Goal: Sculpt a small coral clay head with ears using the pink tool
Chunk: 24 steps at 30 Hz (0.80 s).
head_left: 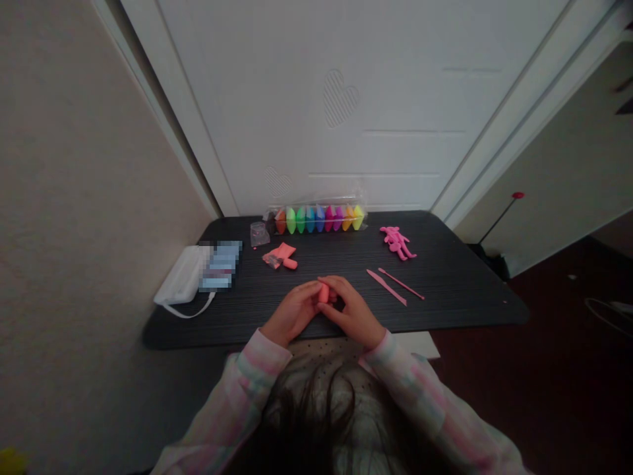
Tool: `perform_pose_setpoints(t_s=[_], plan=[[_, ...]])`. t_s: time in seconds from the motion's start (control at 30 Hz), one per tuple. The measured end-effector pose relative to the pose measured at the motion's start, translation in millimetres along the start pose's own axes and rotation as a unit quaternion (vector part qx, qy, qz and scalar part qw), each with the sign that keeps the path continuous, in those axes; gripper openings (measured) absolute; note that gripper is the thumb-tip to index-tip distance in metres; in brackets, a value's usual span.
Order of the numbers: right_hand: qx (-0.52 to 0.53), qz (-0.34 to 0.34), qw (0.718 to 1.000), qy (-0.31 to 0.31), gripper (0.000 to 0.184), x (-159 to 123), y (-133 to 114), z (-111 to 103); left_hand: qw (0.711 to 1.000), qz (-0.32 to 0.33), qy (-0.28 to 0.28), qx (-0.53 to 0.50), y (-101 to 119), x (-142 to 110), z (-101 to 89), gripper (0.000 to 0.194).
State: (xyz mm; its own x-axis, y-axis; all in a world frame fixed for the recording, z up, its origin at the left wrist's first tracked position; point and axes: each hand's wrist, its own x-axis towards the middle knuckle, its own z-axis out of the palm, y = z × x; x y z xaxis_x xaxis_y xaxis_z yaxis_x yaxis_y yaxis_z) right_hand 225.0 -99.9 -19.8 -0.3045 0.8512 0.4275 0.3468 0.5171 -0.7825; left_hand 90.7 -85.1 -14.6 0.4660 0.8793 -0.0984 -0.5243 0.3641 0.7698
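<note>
Between my two hands, just above the near part of the dark table, is a small coral-coloured lump of modelling clay [323,293]. My left hand [299,305] curls around its left side. From the other side, my right hand [350,309] grips it with thumb and fingers. Farther left lies an opened coral clay packet [281,254], and a short coral clay piece [290,264] rests against it. Two pink modelling tools, a flat knife [388,287] and a thin stick [401,284], lie to the right of my right hand.
At the back stands a clear pack of colourful clay packets [320,219], with a small clear plastic cup [259,233] to its left. A pink clay figure [397,242] lies back right. On the left are a white power bank [185,274] with a cable and a blurred screen [220,266].
</note>
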Motion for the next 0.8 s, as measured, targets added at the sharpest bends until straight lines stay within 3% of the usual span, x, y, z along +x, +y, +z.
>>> perform_pose_setpoints(t_s=[0.17, 0.33, 0.57, 0.7, 0.8], plan=[[0.020, -0.006, 1.000, -0.009, 0.042, 0, -1, -1, 0.997, -0.042, -0.012, -0.065, 2, 0, -2.5, 0.023], [0.040, -0.008, 0.999, -0.016, 0.047, -1, 0, -2, 0.998, -0.022, -0.029, -0.060, 2, -1, -1.9, 0.022], [0.036, 0.013, 0.999, 0.003, 0.047, -1, 0, -2, 0.994, -0.023, 0.038, -0.097, 1, 1, -4.5, 0.015], [-0.047, 0.023, 0.996, 0.067, 0.029, -1, 5, -3, 0.986, -0.039, 0.097, -0.132, 2, 2, -4.8, 0.016], [-0.217, 0.051, 0.970, 0.096, 0.026, -5, 11, -11, 0.984, -0.049, 0.107, -0.134, 3, 2, -3.6, 0.016]])
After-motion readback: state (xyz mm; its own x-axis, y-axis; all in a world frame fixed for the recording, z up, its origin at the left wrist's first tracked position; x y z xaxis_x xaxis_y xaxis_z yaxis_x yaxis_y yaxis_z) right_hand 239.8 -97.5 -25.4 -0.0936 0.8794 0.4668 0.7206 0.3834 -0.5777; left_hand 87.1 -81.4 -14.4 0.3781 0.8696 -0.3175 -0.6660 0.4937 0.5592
